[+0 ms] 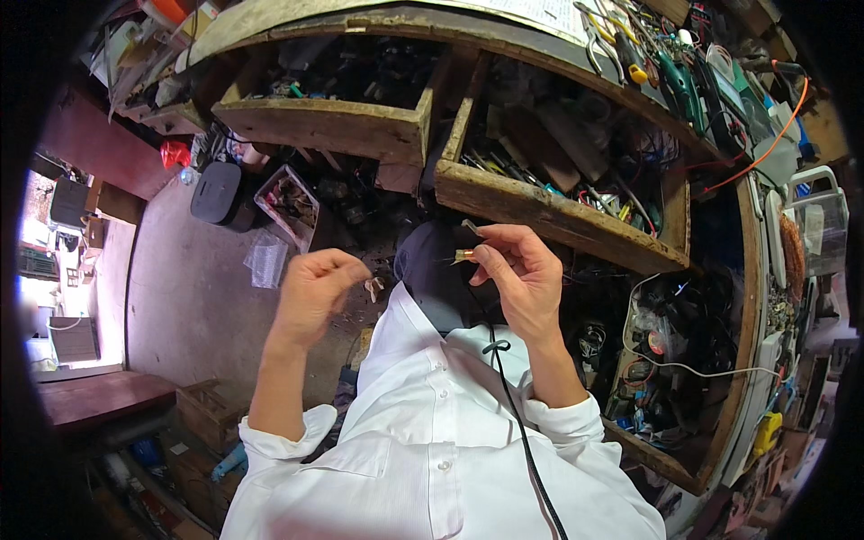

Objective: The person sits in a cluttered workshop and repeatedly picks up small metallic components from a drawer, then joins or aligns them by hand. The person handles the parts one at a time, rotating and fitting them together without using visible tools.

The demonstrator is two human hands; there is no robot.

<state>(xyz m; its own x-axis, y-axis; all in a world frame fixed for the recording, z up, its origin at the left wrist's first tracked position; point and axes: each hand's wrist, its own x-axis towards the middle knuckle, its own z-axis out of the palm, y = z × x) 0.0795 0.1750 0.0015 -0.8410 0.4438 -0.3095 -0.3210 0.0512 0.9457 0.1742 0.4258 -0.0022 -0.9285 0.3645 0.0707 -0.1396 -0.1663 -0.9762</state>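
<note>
My right hand (522, 274) pinches a small yellow and copper-coloured piece (464, 256) between thumb and fingers, in front of my dark trouser leg. A small dark flat piece (471, 226) shows at the index fingertip of the same hand; its kind is too small to tell. To the left, my left hand (317, 292) is apart from the right, with its thumb and fingers pressed together. Whatever it may hold at the fingertips is too fine to make out. A black cord (517, 409) with a knot hangs down over my white shirt.
Two open wooden drawers, left (324, 126) and right (558, 211), hold tools and clutter. Pliers (601, 49) and other tools lie on the bench above. A black bin (216, 193) and a white box (290, 207) stand on the floor. A drawer of wires (666, 333) is at right.
</note>
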